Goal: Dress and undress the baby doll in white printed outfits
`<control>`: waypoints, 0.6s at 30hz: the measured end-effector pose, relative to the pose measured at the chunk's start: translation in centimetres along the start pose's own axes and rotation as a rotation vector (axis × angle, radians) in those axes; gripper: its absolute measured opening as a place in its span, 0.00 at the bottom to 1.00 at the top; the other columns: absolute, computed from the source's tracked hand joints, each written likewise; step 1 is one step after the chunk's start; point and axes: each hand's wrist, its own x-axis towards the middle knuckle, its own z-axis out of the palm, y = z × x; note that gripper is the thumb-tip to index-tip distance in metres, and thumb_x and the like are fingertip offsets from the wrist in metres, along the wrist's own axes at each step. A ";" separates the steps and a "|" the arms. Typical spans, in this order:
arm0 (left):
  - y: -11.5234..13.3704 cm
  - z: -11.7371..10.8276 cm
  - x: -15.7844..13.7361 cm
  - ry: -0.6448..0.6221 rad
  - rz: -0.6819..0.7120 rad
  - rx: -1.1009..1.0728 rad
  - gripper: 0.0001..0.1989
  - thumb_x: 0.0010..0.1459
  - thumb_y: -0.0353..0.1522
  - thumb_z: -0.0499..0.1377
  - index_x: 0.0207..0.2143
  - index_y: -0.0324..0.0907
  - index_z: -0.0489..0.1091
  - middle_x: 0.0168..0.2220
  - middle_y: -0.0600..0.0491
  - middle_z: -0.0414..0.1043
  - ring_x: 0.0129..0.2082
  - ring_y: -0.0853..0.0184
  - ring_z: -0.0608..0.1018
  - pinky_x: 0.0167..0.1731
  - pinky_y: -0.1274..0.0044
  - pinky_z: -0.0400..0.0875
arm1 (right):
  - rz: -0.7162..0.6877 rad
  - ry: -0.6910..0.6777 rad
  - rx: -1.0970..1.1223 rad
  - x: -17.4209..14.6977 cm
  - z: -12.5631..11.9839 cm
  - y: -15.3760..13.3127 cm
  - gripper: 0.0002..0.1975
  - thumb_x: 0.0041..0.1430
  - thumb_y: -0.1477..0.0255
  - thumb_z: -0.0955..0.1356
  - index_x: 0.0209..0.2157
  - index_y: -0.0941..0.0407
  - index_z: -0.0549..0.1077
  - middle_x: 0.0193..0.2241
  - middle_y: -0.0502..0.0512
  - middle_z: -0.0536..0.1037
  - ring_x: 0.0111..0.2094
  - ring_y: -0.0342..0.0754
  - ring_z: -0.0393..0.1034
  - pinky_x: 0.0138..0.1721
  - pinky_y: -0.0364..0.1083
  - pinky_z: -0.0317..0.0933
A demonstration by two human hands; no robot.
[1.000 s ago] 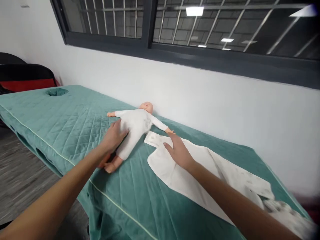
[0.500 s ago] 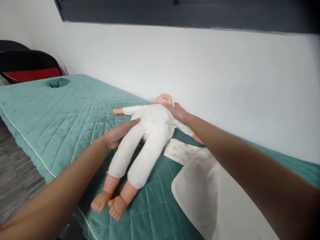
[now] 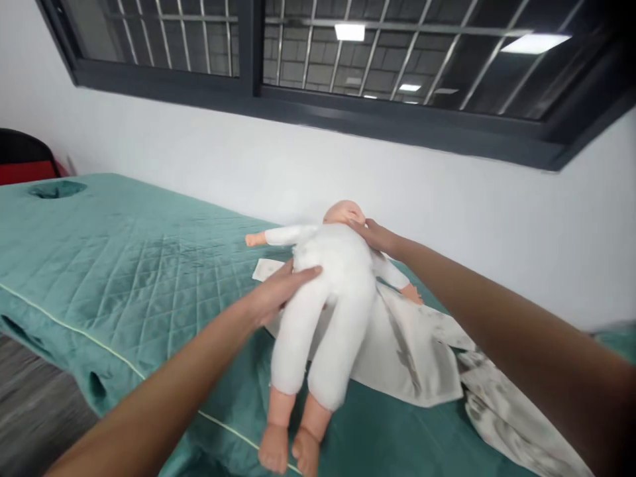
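Note:
A baby doll [image 3: 345, 262] with a white cloth body lies face up, its feet toward me. My left hand [image 3: 279, 289] grips the doll at its hip, thumb on top and the other fingers hidden beneath. At the head end, my right hand [image 3: 381, 238] holds the doll by the neck and shoulder, with some fingers out of sight behind it. Below the doll spreads a pale printed baby garment [image 3: 402, 361]. One corner of it sticks out left of the doll's waist, and its crumpled part runs to the right under my right forearm.
The bed has a green quilted cover [image 3: 163, 278] with a face hole [image 3: 57, 189] at its far left. A white wall [image 3: 209, 159] and a dark-framed, barred window [image 3: 318, 112] stand behind. A black and red chair [image 3: 24, 159] is at the left.
Held in both hands, the doll has shifted right and now lies over the pale garment, which was beside it before. My view has tilted up, showing more of the window.

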 end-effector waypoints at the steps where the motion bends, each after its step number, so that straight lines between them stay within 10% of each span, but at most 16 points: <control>1: -1.2 1.7 0.1 -0.016 0.010 0.003 0.32 0.55 0.49 0.58 0.59 0.44 0.64 0.52 0.43 0.74 0.47 0.51 0.79 0.45 0.62 0.77 | 0.018 0.003 -0.010 -1.2 -1.0 1.6 0.47 0.49 0.39 0.64 0.57 0.61 0.65 0.57 0.71 0.70 0.55 0.65 0.68 0.55 0.57 0.64; 7: -6.1 7.6 1.3 -0.096 -0.099 -0.053 0.37 0.54 0.52 0.57 0.62 0.47 0.58 0.58 0.43 0.69 0.51 0.53 0.77 0.48 0.66 0.76 | 0.135 -0.006 -0.041 -5.4 -3.0 9.4 0.44 0.50 0.38 0.63 0.55 0.58 0.68 0.56 0.69 0.72 0.55 0.64 0.68 0.56 0.57 0.62; 18: -8.8 7.9 1.8 0.134 -0.056 0.147 0.32 0.58 0.52 0.54 0.58 0.41 0.64 0.48 0.39 0.76 0.41 0.53 0.80 0.42 0.64 0.76 | 0.124 -0.056 -0.107 -2.0 0.0 11.9 0.50 0.51 0.36 0.57 0.61 0.61 0.59 0.59 0.72 0.67 0.57 0.63 0.67 0.56 0.58 0.60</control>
